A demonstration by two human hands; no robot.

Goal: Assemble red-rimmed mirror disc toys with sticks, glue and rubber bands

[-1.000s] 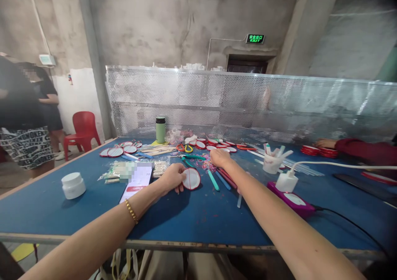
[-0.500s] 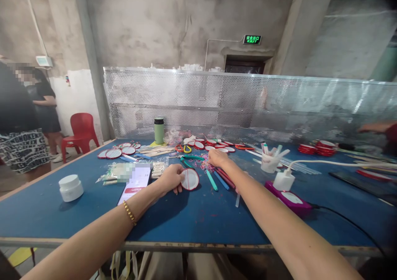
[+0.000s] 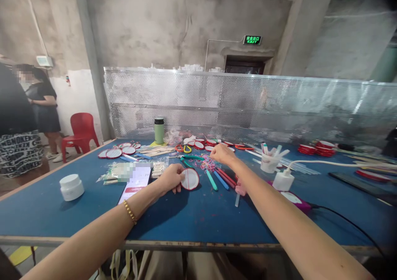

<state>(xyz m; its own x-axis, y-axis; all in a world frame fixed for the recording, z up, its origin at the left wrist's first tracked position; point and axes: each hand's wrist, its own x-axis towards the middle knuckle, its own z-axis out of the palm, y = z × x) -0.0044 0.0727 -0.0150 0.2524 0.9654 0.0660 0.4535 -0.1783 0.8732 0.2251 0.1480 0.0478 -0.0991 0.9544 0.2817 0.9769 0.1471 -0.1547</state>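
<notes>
Right hand [image 3: 222,152] edges off the tangled loops [image 3: 209,164]; left hand [image 3: 174,177] keeps its disc [image 3: 190,179]

Seen from the head camera, the right hand has slid slightly away, baring more of the pink-and-blue tangle than half a second ago, while the left hasn't budged. It pinches the red-rimmed disc by its left side, around the middle of the desk [image 3: 192,222], well in from the front edge, probably so the pale face stays uncovered. The right fingers curl down beside the loops; whether they hold anything, I can't tell.

Coloured rods [image 3: 211,180] fan out just in front of the loops, presumably for easy reach. Left of them a phone [image 3: 136,185] lies screen up, apparently for glancing at. A white jar [image 3: 71,187] stands toward the left edge, I'd guess out of the way.

High on the wall, a green sign [image 3: 252,40] reads 安全出口 and EXIT. Marks along the desk's front edge are too small to read.
</notes>
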